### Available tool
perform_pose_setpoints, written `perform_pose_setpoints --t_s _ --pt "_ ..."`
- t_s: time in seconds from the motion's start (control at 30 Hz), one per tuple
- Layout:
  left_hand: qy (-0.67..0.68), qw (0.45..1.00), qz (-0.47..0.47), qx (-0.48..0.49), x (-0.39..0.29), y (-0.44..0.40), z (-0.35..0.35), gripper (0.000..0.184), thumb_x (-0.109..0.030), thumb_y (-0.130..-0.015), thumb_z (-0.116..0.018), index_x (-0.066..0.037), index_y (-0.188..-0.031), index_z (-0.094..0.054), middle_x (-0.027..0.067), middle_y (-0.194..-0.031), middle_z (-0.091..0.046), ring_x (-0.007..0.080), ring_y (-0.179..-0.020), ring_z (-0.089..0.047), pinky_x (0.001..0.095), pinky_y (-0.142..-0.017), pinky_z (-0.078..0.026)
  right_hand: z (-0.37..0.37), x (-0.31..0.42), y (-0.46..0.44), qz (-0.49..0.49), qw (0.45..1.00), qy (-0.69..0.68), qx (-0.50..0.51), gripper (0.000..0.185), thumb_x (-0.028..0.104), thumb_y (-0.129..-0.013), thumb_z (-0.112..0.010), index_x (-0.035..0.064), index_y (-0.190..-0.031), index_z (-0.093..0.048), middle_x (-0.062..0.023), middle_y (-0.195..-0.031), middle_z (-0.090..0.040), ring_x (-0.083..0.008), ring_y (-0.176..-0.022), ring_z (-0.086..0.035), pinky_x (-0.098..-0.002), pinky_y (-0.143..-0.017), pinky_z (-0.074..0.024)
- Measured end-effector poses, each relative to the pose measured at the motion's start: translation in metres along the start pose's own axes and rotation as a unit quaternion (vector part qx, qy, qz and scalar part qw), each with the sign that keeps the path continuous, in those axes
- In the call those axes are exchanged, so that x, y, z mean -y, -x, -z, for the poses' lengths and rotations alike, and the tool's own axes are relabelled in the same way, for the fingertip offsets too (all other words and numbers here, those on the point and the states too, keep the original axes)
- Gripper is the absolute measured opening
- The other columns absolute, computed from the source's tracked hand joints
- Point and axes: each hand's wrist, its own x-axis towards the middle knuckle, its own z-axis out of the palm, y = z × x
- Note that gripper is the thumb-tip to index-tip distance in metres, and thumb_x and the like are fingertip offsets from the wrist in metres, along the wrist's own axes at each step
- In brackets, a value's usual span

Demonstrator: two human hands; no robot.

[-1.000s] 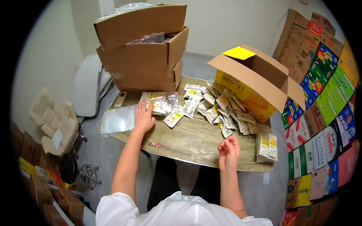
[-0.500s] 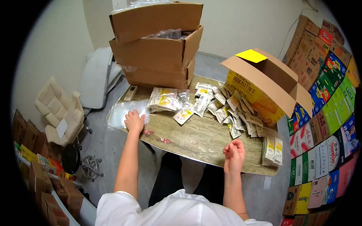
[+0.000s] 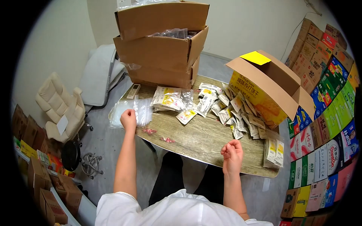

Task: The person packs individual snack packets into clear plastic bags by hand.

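My left hand (image 3: 128, 119) is closed over the clear plastic bags (image 3: 142, 112) at the table's left end; a bag edge lifts beside its fingers. My right hand (image 3: 232, 153) hangs above the front edge with curled fingers, and whatever they hold, if anything, is too small to tell. Filled bags of packets (image 3: 166, 98) lie behind the clear bags, with one loose packet (image 3: 186, 116) beside them. A heap of small packets (image 3: 241, 116) spreads across the middle and right. At the right end is another filled bag (image 3: 273, 152).
Stacked open cartons (image 3: 154, 56) stand at the back left of the wooden table (image 3: 188, 140), a remote (image 3: 133, 91) next to them. An open yellow carton (image 3: 256, 96) stands behind the packets. Farther off are a cream chair (image 3: 60, 107) and a wall of coloured boxes (image 3: 324, 132).
My left hand has moved from the filled bags onto the clear bags, and its spread fingers have closed. The view has shifted a little. My right hand stays curled near the front edge.
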Motion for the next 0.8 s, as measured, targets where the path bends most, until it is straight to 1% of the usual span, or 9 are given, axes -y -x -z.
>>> perform_pose_setpoints --t_s 0.03,0.07,0.1,0.23,0.27,0.33,0.43,0.7,0.8 --pt "0.020 0.999 -0.017 -0.040 -0.005 0.002 0.006 0.016 -0.016 -0.079 -0.062 -0.001 -0.077 -0.066 0.0140 -0.069 -0.064 0.0257 -0.060 -0.061 0.0357 -0.059 -0.047 0.000 -0.002 0.000 0.001 1.000 0.000 0.000 0.008 0.003 -0.086 -0.057 0.0066 -0.092 -0.052 -0.0032 -0.071 -0.057 -0.0110 -0.064 -0.054 -0.0231 -0.060 -0.0432" --pt "0.050 0.994 -0.069 -0.067 -0.020 0.009 0.015 0.013 -0.010 -0.081 -0.061 0.001 -0.075 -0.064 0.0101 -0.066 -0.060 0.0194 -0.056 -0.055 0.0318 -0.056 -0.044 0.000 -0.004 -0.001 -0.005 1.000 0.002 0.002 0.008 0.003 -0.086 -0.057 0.0063 -0.092 -0.053 -0.0032 -0.072 -0.057 -0.0109 -0.064 -0.054 -0.0231 -0.060 -0.0435" --pt "0.054 0.994 -0.072 -0.064 -0.043 0.019 0.027 0.013 -0.010 -0.081 -0.061 0.001 -0.075 -0.064 0.0101 -0.066 -0.060 0.0194 -0.056 -0.055 0.0318 -0.056 -0.044 0.000 -0.007 -0.002 -0.009 1.000 0.005 0.001 0.008 0.003 -0.086 -0.058 0.0061 -0.092 -0.053 -0.0031 -0.072 -0.057 -0.0107 -0.064 -0.055 -0.0231 -0.060 -0.0438" --pt "0.267 0.957 -0.041 0.101 -0.114 0.094 0.048 0.016 -0.007 -0.087 -0.060 0.001 -0.074 -0.057 -0.0037 -0.065 -0.049 0.0041 -0.062 -0.042 0.0219 -0.054 -0.035 -0.010 -0.024 -0.006 -0.033 0.997 0.054 0.044 0.007 0.006 -0.086 -0.061 0.0036 -0.093 -0.058 -0.0025 -0.074 -0.059 -0.0098 -0.066 -0.055 -0.0233 -0.062 -0.0448" --pt "0.296 0.946 -0.023 0.129 -0.128 0.114 0.047 0.016 -0.007 -0.088 -0.059 0.000 -0.074 -0.056 -0.0047 -0.065 -0.048 0.0033 -0.062 -0.041 0.0211 -0.054 -0.035 -0.013 -0.028 -0.006 -0.038 0.996 0.063 0.055 0.007 0.006 -0.086 -0.061 0.0032 -0.093 -0.059 -0.0026 -0.075 -0.059 -0.0096 -0.066 -0.055 -0.0233 -0.062 -0.0449" --pt "0.340 0.921 0.017 0.189 -0.148 0.149 0.042 0.015 -0.007 -0.089 -0.058 -0.001 -0.075 -0.055 -0.0060 -0.067 -0.047 0.0020 -0.062 -0.040 0.0198 -0.054 -0.034 -0.023 -0.030 -0.003 -0.106 0.972 0.109 0.179 0.010 0.011 -0.089 -0.061 0.0020 -0.093 -0.062 -0.0026 -0.078 -0.061 -0.0088 -0.069 -0.056 -0.0231 -0.065 -0.0455" --pt "0.390 0.878 0.069 0.269 -0.166 0.186 0.037 0.015 -0.007 -0.090 -0.057 -0.002 -0.077 -0.054 -0.0064 -0.068 -0.048 0.0008 -0.063 -0.040 0.0182 -0.055 -0.033 -0.030 -0.028 0.003 -0.116 0.957 0.129 0.232 0.014 0.015 -0.092 -0.059 0.0017 -0.094 -0.063 -0.0019 -0.080 -0.062 -0.0079 -0.073 -0.056 -0.0223 -0.067 -0.0457" --pt "0.422 0.805 0.093 0.406 -0.183 0.226 0.031 0.011 -0.007 -0.091 -0.056 -0.002 -0.082 -0.055 -0.0070 -0.066 -0.048 -0.0005 -0.060 -0.041 0.0171 -0.053 -0.033 -0.009 -0.021 0.011 -0.132 0.970 0.117 0.166 0.009 0.011 -0.090 -0.061 0.0031 -0.093 -0.059 0.0000 -0.078 -0.060 -0.0064 -0.072 -0.055 -0.0203 -0.064 -0.0456" --pt "0.448 0.788 0.120 0.404 -0.191 0.230 0.031 0.007 -0.006 -0.089 -0.058 -0.003 -0.084 -0.055 -0.0044 -0.069 -0.051 0.0013 -0.062 -0.044 0.0187 -0.054 -0.036 -0.005 -0.018 0.011 -0.127 0.971 0.098 0.179 0.008 0.010 -0.089 -0.063 0.0035 -0.089 -0.058 -0.0009 -0.075 -0.059 -0.0076 -0.065 -0.055 -0.0213 -0.060 -0.0453"
